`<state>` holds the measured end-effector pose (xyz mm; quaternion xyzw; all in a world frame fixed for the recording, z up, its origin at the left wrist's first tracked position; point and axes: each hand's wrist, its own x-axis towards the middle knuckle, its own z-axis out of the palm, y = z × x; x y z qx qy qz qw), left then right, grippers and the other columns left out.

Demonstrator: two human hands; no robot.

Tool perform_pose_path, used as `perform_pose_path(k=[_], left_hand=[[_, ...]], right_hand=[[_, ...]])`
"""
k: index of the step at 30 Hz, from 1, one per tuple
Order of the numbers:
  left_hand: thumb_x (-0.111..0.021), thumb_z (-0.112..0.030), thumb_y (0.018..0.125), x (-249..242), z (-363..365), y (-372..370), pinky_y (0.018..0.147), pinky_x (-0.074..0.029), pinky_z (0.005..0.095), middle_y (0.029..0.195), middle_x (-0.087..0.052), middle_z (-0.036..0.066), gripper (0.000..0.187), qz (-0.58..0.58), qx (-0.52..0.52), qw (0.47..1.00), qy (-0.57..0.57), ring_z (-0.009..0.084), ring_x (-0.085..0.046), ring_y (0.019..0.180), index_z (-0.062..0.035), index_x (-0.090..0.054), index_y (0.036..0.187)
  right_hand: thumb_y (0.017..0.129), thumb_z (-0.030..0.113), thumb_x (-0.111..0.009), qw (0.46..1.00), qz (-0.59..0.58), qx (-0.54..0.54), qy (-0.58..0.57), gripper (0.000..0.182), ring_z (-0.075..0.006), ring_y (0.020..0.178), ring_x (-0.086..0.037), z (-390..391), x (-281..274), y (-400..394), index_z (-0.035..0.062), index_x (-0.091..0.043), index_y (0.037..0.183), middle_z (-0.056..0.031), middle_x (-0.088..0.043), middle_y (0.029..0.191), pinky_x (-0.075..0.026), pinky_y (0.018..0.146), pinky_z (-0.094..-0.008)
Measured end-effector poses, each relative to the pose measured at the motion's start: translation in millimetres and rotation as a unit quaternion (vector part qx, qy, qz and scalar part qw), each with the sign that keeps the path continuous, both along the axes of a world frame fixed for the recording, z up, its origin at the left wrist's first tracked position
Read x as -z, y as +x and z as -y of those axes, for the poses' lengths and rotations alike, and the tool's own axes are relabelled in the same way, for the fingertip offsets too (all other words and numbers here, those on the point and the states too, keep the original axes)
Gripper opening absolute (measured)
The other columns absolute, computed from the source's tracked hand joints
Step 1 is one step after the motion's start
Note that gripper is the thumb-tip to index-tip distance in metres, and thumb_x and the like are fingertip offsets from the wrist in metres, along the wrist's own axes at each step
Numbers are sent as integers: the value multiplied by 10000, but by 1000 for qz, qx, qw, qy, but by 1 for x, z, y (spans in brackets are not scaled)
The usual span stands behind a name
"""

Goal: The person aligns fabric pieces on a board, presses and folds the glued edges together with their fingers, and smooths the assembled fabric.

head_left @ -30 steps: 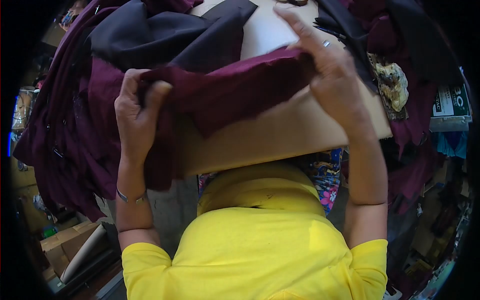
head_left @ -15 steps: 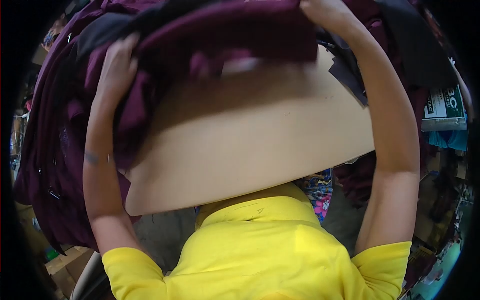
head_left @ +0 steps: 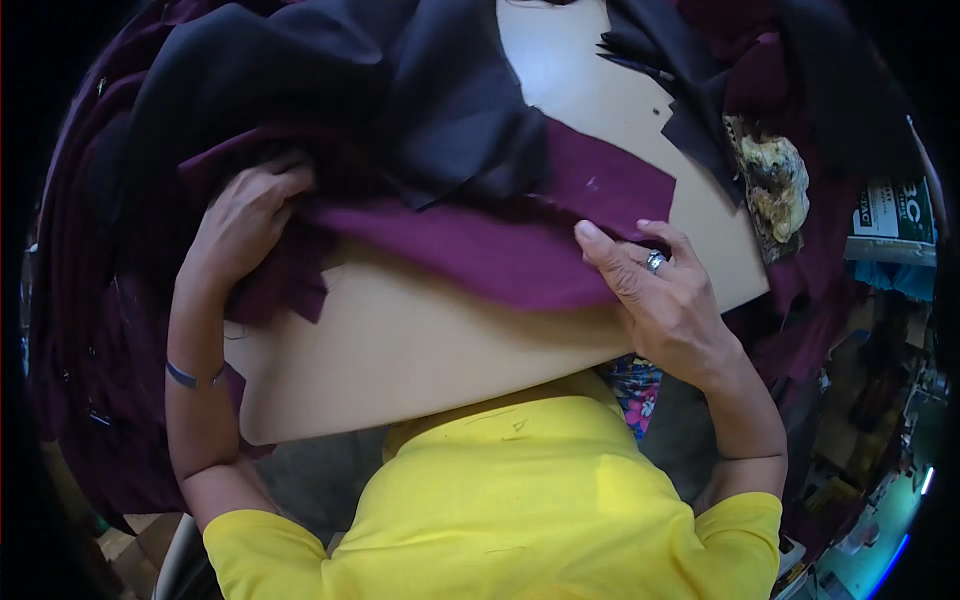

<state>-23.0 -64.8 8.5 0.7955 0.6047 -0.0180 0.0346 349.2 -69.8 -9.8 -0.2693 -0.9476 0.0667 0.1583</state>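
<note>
A long maroon cloth piece (head_left: 470,252) lies across the tan board (head_left: 400,370), with dark cloth (head_left: 440,120) partly over it. My left hand (head_left: 250,215) is at the upper left with fingers curled into the maroon cloth; its fingertips are blurred and partly hidden. At the right end, my right hand (head_left: 665,300), with a ring on one finger, rests on the cloth. Its thumb and forefinger are apart, and the other fingers are partly hidden. Another maroon part (head_left: 610,180) shows beyond the dark cloth.
Heaped maroon cloth (head_left: 75,300) hangs at the left. A dark cloth piece (head_left: 700,130) lies along the board's right side, near a yellowish, rough-looking item (head_left: 775,185). A green and white box (head_left: 890,215) stands farther right. The board's near edge is against the yellow shirt (head_left: 510,480).
The maroon cloth came down from above onto the board, with dark cloth spread beyond it. My right hand moved down toward me and loosened; my left hand lowered slightly.
</note>
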Motion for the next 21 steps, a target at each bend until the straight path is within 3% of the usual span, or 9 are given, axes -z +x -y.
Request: perform_pose_path(k=[3, 4, 7, 10, 13, 16, 17, 19, 21], left_hand=[[-541, 1, 739, -26, 10, 21, 953, -396, 374, 1069, -598, 131, 252, -81, -84, 989, -95, 284, -550, 1047, -23, -610, 980], [-547, 3, 723, -20, 20, 17, 920, -420, 386, 1008, -595, 142, 251, -127, 16, 991, 35, 281, -562, 1020, -19, -613, 964], [-593, -12, 727, -33, 39, 46, 881, -440, 421, 1013, -581, 148, 275, -129, 124, 975, 135, 304, -559, 1008, -27, -598, 1001], [-667, -92, 729, -13, 47, 82, 894, -438, 410, 1020, -555, 144, 304, 101, 145, 979, 99, 327, -530, 1028, -21, -574, 1009], [-696, -137, 738, 29, 45, 93, 854, -439, 412, 1028, -531, 141, 300, 144, 91, 978, 121, 333, -515, 999, -30, -564, 985], [-697, -154, 742, 41, 39, 89, 847, -438, 403, 1035, -525, 129, 277, 168, 53, 976, 128, 313, -511, 998, -47, -568, 962], [-697, -159, 741, 43, 39, 86, 850, -438, 398, 1038, -526, 123, 268, 180, 42, 975, 121, 303, -512, 1002, -53, -571, 954], [-687, -174, 753, 44, 38, 82, 857, -426, 405, 1051, -510, 123, 273, 196, 38, 974, 105, 313, -492, 1021, -72, -565, 975], [-679, -183, 764, 44, 35, 75, 863, -423, 407, 1053, -507, 120, 271, 190, 47, 976, 99, 321, -491, 1017, -79, -562, 986]], right_hand=[[785, 102, -648, 982, -134, -15, -132, 558, -187, 881, -643, -12, -18, -10, 7, -454, 1300, -106, -653, 1015, -422, 892, -372], [798, 159, -660, 979, -139, 15, -146, 586, -217, 831, -642, -25, -16, -10, 56, -433, 1329, -109, -652, 944, -456, 825, -377], [814, 154, -631, 953, -228, 117, -162, 518, -219, 693, -597, -67, 2, -39, 145, -469, 1306, -61, -657, 931, -450, 690, -337], [845, 150, -572, 964, -59, 150, -211, 677, -239, 854, -622, -105, 15, -70, 147, -235, 1432, -126, -630, 951, -459, 859, -334], [875, 168, -531, 952, -233, 48, -191, 680, -219, 895, -609, -130, 49, -101, 151, -168, 1449, -139, -614, 986, -449, 876, -302], [887, 193, -521, 943, -234, 28, -237, 674, -227, 952, -600, -133, 57, -128, 154, -157, 1452, -162, -596, 1059, -444, 877, -302], [887, 200, -525, 879, -287, 63, -376, 673, -226, 966, -597, -132, 55, -140, 154, -164, 1452, -163, -593, 1073, -443, 877, -302], [886, 213, -534, 683, -369, 125, -618, 671, -224, 994, -589, -132, 39, -159, 154, -177, 1452, -165, -589, 1100, -441, 879, -302], [790, 64, -509, 849, -309, 76, -422, 737, -306, 875, -588, -133, 36, -157, 100, -167, 1442, -212, -584, 963, -453, 800, -363]])
